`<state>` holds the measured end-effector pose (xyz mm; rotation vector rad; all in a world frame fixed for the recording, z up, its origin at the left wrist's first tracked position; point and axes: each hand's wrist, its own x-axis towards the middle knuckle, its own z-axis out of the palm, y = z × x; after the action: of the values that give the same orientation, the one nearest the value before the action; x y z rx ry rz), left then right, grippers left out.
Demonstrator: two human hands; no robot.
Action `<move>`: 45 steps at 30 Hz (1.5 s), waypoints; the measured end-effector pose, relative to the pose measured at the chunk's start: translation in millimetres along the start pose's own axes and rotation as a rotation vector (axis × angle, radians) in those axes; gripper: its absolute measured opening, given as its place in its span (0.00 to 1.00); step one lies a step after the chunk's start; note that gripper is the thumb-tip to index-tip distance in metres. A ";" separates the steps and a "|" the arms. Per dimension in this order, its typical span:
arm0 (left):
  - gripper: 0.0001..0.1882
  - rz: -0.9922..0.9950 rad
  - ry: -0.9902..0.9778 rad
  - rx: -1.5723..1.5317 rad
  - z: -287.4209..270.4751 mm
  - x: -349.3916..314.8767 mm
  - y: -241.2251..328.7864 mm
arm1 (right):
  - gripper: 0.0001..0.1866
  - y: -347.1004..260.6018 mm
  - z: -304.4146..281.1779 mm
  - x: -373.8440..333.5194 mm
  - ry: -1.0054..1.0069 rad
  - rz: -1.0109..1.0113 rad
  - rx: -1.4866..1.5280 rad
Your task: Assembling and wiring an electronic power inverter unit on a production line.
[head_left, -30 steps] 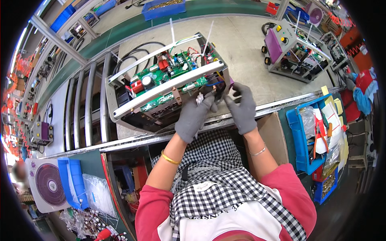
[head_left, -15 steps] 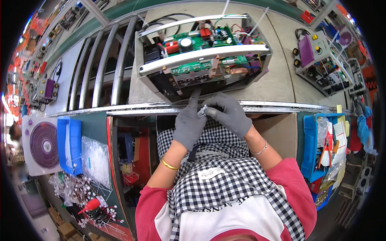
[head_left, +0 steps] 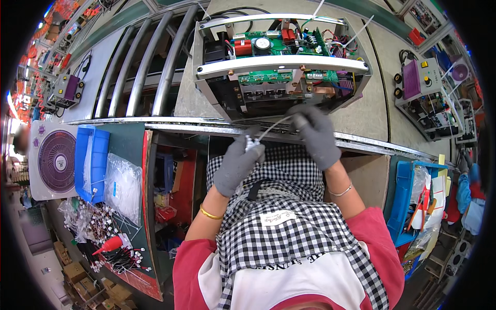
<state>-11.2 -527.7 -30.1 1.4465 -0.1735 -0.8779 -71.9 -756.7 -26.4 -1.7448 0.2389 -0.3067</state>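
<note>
My left hand (head_left: 236,166), in a grey glove, is closed round a small bunch of white cable ties (head_left: 251,143) whose ends poke out between thumb and fingers. A thin white cable tie (head_left: 276,125) bows up from there to my right hand (head_left: 319,139). The gloved fingers of that hand are pinched on its far end, slightly blurred. Just beyond both hands, on the bench, is an open-frame machine (head_left: 283,67) with silver rails. Green circuit boards (head_left: 281,45) show inside it, and upright white ties stick up from its top.
Metal rollers (head_left: 147,67) lie left of the machine. A second purple-sided machine (head_left: 421,85) stands at right. Beside me are a blue bin (head_left: 92,160), a plastic bag of white strips (head_left: 123,183), connector wires (head_left: 106,227) and a blue tray (head_left: 408,201) with tools.
My right hand has moved right, away from my left, and a cable tie now stretches between them. Before, the hands were together over the white pieces. The whole view has shifted slightly.
</note>
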 end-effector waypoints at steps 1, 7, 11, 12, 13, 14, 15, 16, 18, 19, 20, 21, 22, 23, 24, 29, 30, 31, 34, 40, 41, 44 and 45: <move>0.32 0.115 0.107 0.104 1.5 5.5 -3.5 | 0.11 -2.6 -10.3 0.0 0.099 0.121 0.098; 0.29 0.230 0.513 0.959 -1.7 30.0 -21.7 | 0.09 5.9 -6.5 4.7 0.294 -0.191 -0.063; 0.27 0.179 0.548 1.014 -5.3 54.5 -29.3 | 0.09 9.6 11.8 6.7 0.252 -0.221 -0.217; 0.28 0.183 0.565 0.995 -6.4 60.5 -31.7 | 0.09 9.2 15.1 7.7 0.237 -0.228 -0.227; 0.29 0.217 0.591 0.980 -7.8 66.2 -34.3 | 0.09 8.7 19.0 9.3 0.231 -0.222 -0.225; 0.28 0.263 0.596 0.936 -9.4 71.9 -36.7 | 0.09 7.8 21.7 10.7 0.221 -0.234 -0.224; 0.28 0.338 0.610 0.896 -10.0 77.3 -39.5 | 0.10 7.3 23.9 12.0 0.210 -0.244 -0.223; 0.28 0.337 0.609 0.845 -10.9 81.9 -41.8 | 0.10 7.0 26.4 13.9 0.193 -0.248 -0.218; 0.27 0.410 0.629 0.619 -8.8 88.3 -47.3 | 0.10 7.8 31.2 18.0 0.143 -0.233 -0.289; 0.27 0.415 0.625 0.498 -7.9 90.2 -49.4 | 0.10 8.7 34.1 20.1 0.115 -0.220 -0.321; 0.26 0.404 0.621 0.461 -7.5 91.7 -50.9 | 0.10 10.0 37.4 22.9 0.121 -0.286 -0.334; 0.26 0.402 0.611 0.421 -7.1 92.8 -52.3 | 0.10 11.3 41.2 25.5 0.128 -0.350 -0.346; 0.25 0.408 0.599 0.374 -6.4 93.9 -53.4 | 0.10 12.7 43.3 27.6 0.131 -0.406 -0.352; 0.25 0.418 0.609 0.400 -6.5 94.7 -54.3 | 0.10 14.0 44.7 29.0 0.141 -0.439 -0.365; 0.25 0.434 0.616 0.418 -7.1 95.3 -54.9 | 0.09 15.2 45.5 30.0 0.145 -0.463 -0.373; 0.24 0.479 0.586 0.619 -14.5 95.5 -50.7 | 0.09 20.2 44.8 31.9 0.160 -0.542 -0.410; 0.24 0.517 0.577 0.703 -15.9 93.8 -47.9 | 0.09 21.4 45.3 32.1 0.151 -0.537 -0.417; 0.24 0.472 0.564 0.793 -15.7 92.5 -44.3 | 0.09 22.6 46.1 32.6 0.138 -0.531 -0.418; 0.24 0.288 0.579 0.777 -13.2 86.3 -30.0 | 0.10 27.1 51.4 35.4 0.179 -0.600 -0.410; 0.25 0.053 0.537 1.157 -11.4 70.0 -2.7 | 0.10 32.5 60.0 31.3 0.161 -0.501 -0.395; 0.25 0.037 0.525 1.190 -11.2 69.0 0.1 | 0.10 32.9 61.0 30.6 0.160 -0.493 -0.395; 0.24 -0.009 0.497 1.267 -9.6 67.6 4.5 | 0.10 35.3 63.1 29.4 0.146 -0.446 -0.373; 0.25 -0.012 0.493 1.279 -9.1 67.1 5.1 | 0.10 36.6 63.5 29.4 0.137 -0.409 -0.361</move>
<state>42.5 -562.1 -53.5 2.7981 -0.3872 -0.3255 -22.6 -714.7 -71.5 -2.1299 0.0322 -0.7172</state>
